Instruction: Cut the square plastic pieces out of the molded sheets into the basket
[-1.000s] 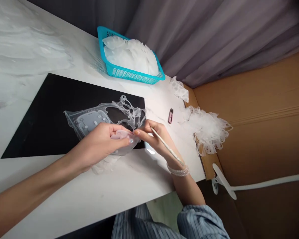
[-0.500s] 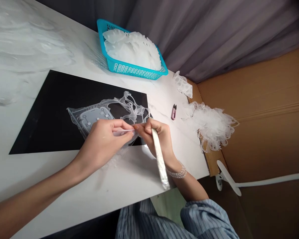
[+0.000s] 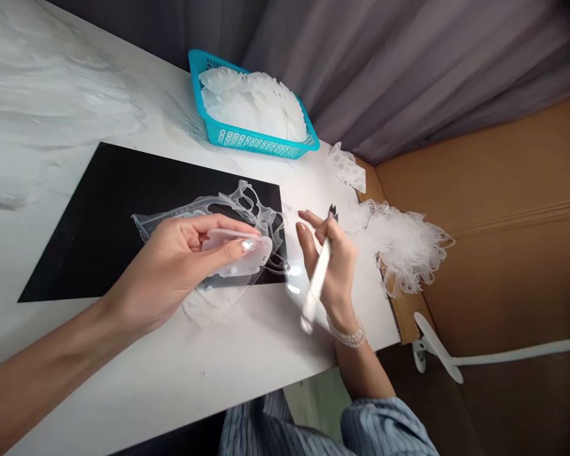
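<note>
My left hand point(image 3: 185, 259) pinches a small translucent silicone piece point(image 3: 240, 256) between thumb and fingers, held over the black mat point(image 3: 99, 215). Under and behind it lies a clear silicone sheet with stringy flash point(image 3: 247, 202) trailing off its far edge. My right hand point(image 3: 330, 266) is off to the right of the piece, fingers partly spread, with a thin white stick tool point(image 3: 316, 288) gripped across the palm. The two hands are apart.
A blue basket point(image 3: 261, 142) full of white translucent pieces stands at the table's back. A heap of trimmed silicone flash point(image 3: 403, 244) lies at the right edge, small pink snips point(image 3: 333, 212) beside it. Brown cardboard point(image 3: 494, 209) and a white lamp arm point(image 3: 456, 361) are at the right.
My hands have separated: the left lifted the small piece away from the sheet, and the right swung rightward with the stick tool, its fingers opening.
</note>
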`<state>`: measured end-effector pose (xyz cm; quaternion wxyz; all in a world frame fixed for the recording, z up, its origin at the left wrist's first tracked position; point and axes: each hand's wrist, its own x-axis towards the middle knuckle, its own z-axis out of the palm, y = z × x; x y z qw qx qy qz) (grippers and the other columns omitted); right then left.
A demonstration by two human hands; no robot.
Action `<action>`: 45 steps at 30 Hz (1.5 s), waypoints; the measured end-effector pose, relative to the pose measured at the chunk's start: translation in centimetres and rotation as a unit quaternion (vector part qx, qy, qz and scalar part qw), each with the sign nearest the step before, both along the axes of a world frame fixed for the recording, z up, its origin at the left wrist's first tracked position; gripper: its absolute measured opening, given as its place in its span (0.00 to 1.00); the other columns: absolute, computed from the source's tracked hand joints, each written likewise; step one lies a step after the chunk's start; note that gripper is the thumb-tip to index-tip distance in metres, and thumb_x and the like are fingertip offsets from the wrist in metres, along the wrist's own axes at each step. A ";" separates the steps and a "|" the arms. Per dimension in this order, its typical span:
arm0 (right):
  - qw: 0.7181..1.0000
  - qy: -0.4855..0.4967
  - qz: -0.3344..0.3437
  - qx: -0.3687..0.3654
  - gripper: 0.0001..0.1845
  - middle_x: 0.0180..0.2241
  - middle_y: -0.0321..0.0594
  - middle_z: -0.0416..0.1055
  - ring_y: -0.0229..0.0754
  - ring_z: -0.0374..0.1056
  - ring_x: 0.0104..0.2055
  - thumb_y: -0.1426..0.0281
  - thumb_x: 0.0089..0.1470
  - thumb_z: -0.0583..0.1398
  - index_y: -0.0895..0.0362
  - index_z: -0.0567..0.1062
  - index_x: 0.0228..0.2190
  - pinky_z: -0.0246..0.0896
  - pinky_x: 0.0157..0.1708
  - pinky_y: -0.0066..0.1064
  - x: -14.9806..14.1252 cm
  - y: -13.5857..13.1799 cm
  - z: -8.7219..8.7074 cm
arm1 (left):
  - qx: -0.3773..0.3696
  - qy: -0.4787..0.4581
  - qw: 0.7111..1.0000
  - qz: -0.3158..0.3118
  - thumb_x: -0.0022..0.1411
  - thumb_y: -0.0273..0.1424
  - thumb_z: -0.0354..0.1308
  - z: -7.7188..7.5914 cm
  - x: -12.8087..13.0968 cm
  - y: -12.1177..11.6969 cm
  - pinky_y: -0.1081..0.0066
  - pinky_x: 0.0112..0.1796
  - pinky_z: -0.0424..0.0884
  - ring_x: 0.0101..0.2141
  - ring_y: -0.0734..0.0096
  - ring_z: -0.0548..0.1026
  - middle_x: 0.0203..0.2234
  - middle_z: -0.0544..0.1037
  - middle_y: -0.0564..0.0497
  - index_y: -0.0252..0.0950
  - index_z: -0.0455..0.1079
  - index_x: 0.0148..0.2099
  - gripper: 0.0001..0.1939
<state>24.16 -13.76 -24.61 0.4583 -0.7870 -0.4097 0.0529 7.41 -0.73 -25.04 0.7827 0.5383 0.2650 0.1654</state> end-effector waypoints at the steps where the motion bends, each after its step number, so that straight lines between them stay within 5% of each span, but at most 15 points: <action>1: 0.998 0.039 0.029 0.026 0.20 0.45 0.44 0.79 0.47 0.75 0.46 0.65 0.60 0.62 0.52 0.57 0.23 0.68 0.45 0.40 -0.9 -0.1 0.8 | -0.014 -0.011 1.000 -0.010 0.57 0.38 0.68 0.1 0.0 -0.1 0.71 0.46 0.76 0.44 0.64 0.81 0.37 0.84 0.55 0.45 0.80 0.41 0.09; 6: 0.953 0.249 0.160 0.063 0.25 0.40 0.39 0.82 0.52 0.77 0.48 0.70 0.57 0.65 0.51 0.53 0.22 0.73 0.49 0.47 -4.3 -0.3 3.5 | -0.056 -0.052 0.997 -0.032 0.58 0.37 0.68 0.5 -0.5 -0.7 0.75 0.42 0.78 0.41 0.68 0.81 0.35 0.84 0.58 0.50 0.81 0.39 0.05; 13: 0.931 0.307 0.152 0.123 0.26 0.38 0.36 0.82 0.51 0.76 0.50 0.75 0.57 0.64 0.51 0.53 0.21 0.71 0.54 0.50 -4.5 -0.5 3.3 | -0.065 -0.083 0.994 -0.037 0.57 0.37 0.69 0.9 -0.8 -1.0 0.82 0.40 0.77 0.40 0.73 0.81 0.35 0.84 0.64 0.55 0.81 0.37 0.04; 23: 0.908 0.365 0.143 0.144 0.24 0.36 0.28 0.82 0.48 0.77 0.48 0.77 0.55 0.65 0.50 0.55 0.23 0.72 0.53 0.46 -4.7 -0.6 2.9 | -0.081 -0.070 0.994 -0.009 0.54 0.37 0.71 0.7 -0.8 -1.3 0.69 0.44 0.80 0.41 0.64 0.82 0.36 0.85 0.61 0.55 0.82 0.37 0.07; 30: 0.909 0.382 0.121 0.112 0.26 0.36 0.37 0.82 0.49 0.78 0.38 0.71 0.54 0.66 0.51 0.51 0.23 0.74 0.39 0.42 -4.1 0.0 2.6 | -0.098 -0.038 0.994 -0.007 0.56 0.40 0.68 0.4 -0.6 -1.2 0.68 0.46 0.78 0.44 0.61 0.81 0.38 0.85 0.57 0.53 0.81 0.46 0.13; 37: 0.882 0.449 0.125 0.067 0.28 0.25 0.33 0.77 0.39 0.73 0.28 0.69 0.50 0.68 0.51 0.50 0.23 0.69 0.33 0.32 -2.9 1.4 1.1 | -0.149 -0.007 0.989 -0.019 0.61 0.44 0.63 -0.3 0.1 -0.6 0.75 0.46 0.75 0.50 0.63 0.78 0.47 0.83 0.53 0.47 0.76 0.54 0.20; 41: 0.892 0.436 0.101 0.071 0.29 0.28 0.35 0.78 0.39 0.74 0.32 0.68 0.48 0.69 0.52 0.51 0.23 0.70 0.34 0.31 -2.1 1.8 -0.1 | -0.115 -0.021 0.993 -0.011 0.63 0.47 0.60 -0.6 0.4 0.2 0.69 0.51 0.74 0.54 0.61 0.76 0.53 0.80 0.49 0.45 0.66 0.64 0.30; 45: 0.925 0.364 0.033 0.106 0.26 0.35 0.41 0.79 0.44 0.76 0.36 0.65 0.45 0.70 0.53 0.55 0.23 0.73 0.32 0.34 2.1 3.8 0.2 | 0.016 0.012 0.997 0.080 0.61 0.49 0.59 -1.0 0.2 3.0 0.63 0.50 0.75 0.50 0.57 0.78 0.47 0.82 0.41 0.36 0.61 0.66 0.37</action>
